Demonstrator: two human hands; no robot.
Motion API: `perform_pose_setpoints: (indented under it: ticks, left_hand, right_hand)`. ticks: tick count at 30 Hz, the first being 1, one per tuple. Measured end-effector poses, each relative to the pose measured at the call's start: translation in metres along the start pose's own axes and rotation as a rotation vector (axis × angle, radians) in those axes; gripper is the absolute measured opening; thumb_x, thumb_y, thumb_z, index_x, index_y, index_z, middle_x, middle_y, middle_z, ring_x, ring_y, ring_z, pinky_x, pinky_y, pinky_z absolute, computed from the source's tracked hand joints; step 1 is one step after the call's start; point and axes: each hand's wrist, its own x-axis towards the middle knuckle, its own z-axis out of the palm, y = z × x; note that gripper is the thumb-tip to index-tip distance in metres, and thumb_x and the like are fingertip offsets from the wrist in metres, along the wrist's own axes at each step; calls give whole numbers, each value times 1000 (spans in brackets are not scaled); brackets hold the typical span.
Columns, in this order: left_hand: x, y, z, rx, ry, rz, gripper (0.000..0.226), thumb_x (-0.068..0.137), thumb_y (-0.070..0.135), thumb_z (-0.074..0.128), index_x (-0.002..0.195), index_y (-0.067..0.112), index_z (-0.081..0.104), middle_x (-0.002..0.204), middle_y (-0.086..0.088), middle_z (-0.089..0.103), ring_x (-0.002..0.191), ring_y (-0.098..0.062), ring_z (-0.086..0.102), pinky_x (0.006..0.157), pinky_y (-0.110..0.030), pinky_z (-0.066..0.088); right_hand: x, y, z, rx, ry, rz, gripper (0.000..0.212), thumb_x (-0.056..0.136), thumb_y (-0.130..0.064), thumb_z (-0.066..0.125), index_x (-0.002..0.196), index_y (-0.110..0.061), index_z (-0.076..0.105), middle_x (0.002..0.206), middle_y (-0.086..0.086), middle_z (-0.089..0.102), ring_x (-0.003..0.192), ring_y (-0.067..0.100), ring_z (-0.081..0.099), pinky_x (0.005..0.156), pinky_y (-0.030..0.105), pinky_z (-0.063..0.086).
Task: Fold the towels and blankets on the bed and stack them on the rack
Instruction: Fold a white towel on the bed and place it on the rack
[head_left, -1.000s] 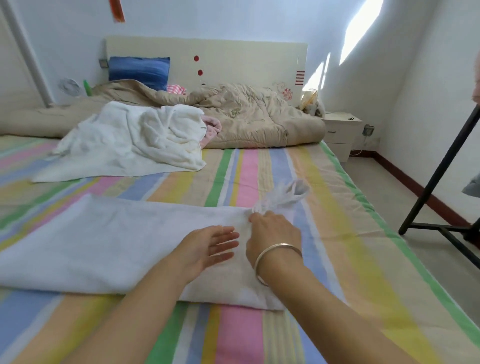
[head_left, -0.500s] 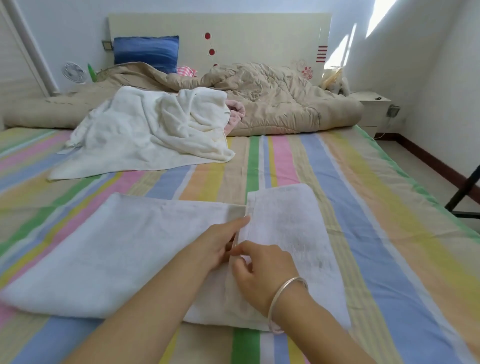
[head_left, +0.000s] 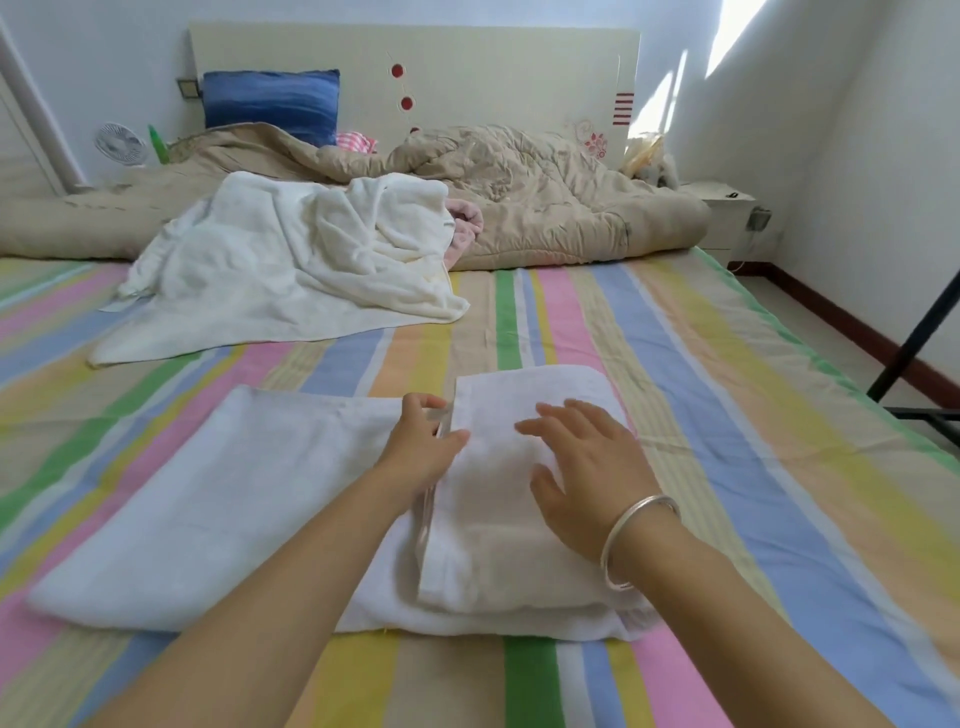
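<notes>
White towel (head_left: 249, 499) is lying flat across the near part of the bed (head_left: 737, 426), long side running left to right. Its right end is lying doubled back over itself, forming a thicker flap under the hands.

Left hand (head_left: 422, 451) is sitting at the flap's free edge, thumb on top of it, fingers curled against it, pinching the towel there. Right hand (head_left: 589, 470) is spreading out over the flap, fingers straight and apart, grasping nothing; actual contact cannot be told. A silver bangle (head_left: 635, 540) is showing on that wrist.

Farther up the striped sheet, well apart, a cream towel (head_left: 291, 270) is lying crumpled and unfolded. A pink cloth (head_left: 466, 221) is poking out beside it. Behind, a beige quilt (head_left: 550, 208) is bunching along the headboard (head_left: 493, 67), with a blue pillow (head_left: 270, 104) leaning against it. Black rack leg (head_left: 917, 332) is standing on the floor at far right.
</notes>
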Motion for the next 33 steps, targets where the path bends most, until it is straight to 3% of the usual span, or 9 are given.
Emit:
perform_pose_setpoints:
  ticks: [4, 7, 9, 12, 18, 21, 24, 27, 33]
  left_hand:
    - [-7, -19, 11, 31, -24, 183, 30, 91, 5, 55, 99, 32, 61, 120, 7, 62, 104, -13, 60, 80, -20, 45]
    - [-9, -19, 14, 7, -17, 207, 36, 92, 2, 51, 93, 32, 70, 107, 7, 69, 88, -6, 64, 68, -11, 44]
    - [-7, -17, 12, -1, -18, 171, 36, 92, 3, 48, 100, 30, 71, 103, 3, 69, 59, -3, 57, 53, -15, 42]
    - [-7, -12, 11, 4, -39, 150, 38, 91, 0, 46, 107, 27, 69, 107, 2, 66, 52, -2, 52, 49, -17, 42]
    - [-4, -6, 11, 142, 30, 161, 34, 91, 7, 46, 105, 31, 65, 115, 10, 59, 74, -13, 62, 58, -25, 50]
    - [-8, -10, 20, 326, 84, 152, 28, 95, 15, 44, 107, 36, 60, 115, 10, 57, 85, -16, 58, 74, -29, 48]
    - [-13, -13, 29, 518, 110, 178, 33, 98, 16, 41, 122, 33, 55, 143, 11, 40, 112, -16, 54, 88, -31, 44]
    - [-19, -1, 35, 847, 121, 196, 41, 99, 22, 38, 138, 27, 46, 163, 2, 3, 146, -22, 14, 114, -37, 21]
    - [-62, -21, 52, 945, -29, 231, 79, 86, 52, -10, 156, 15, -5, 162, 1, -16, 148, -12, -19, 121, -42, -8]
  right_hand:
    - [-10, 16, 37, -201, -276, 92, 76, 84, -66, 1, 153, -35, 1, 160, -3, -17, 145, 22, -24, 117, 50, -13]
    - [-15, 24, 49, -193, -268, 78, 95, 64, -68, -16, 153, -37, -4, 159, -5, -22, 143, 19, -29, 116, 48, -17]
    - [-14, 26, 49, -185, -259, 73, 96, 63, -69, -16, 153, -37, -4, 159, -6, -21, 143, 17, -29, 116, 47, -17]
    - [-14, 24, 49, -193, -278, 67, 92, 68, -70, -13, 153, -36, -3, 160, -6, -19, 144, 17, -28, 117, 47, -15]
    - [21, 24, 17, -213, -142, 86, 51, 99, -54, 22, 144, -33, 34, 153, -4, 30, 140, 21, 23, 110, 40, 20]
    - [54, 36, 25, -257, -44, 141, 60, 98, -55, 18, 153, -32, 10, 162, -1, 4, 148, 25, -2, 119, 42, 3]
    - [69, 49, 54, -266, -135, 178, 63, 97, -57, 15, 153, -34, -2, 162, -3, -11, 147, 26, -16, 119, 48, -6]
    - [73, 56, 75, -255, -171, 202, 63, 97, -57, 14, 154, -34, -2, 162, -4, -9, 148, 26, -13, 119, 49, -4]
    - [71, 55, 79, -288, -162, 197, 64, 97, -57, 12, 153, -33, -5, 162, -3, -11, 147, 25, -16, 118, 48, -6]
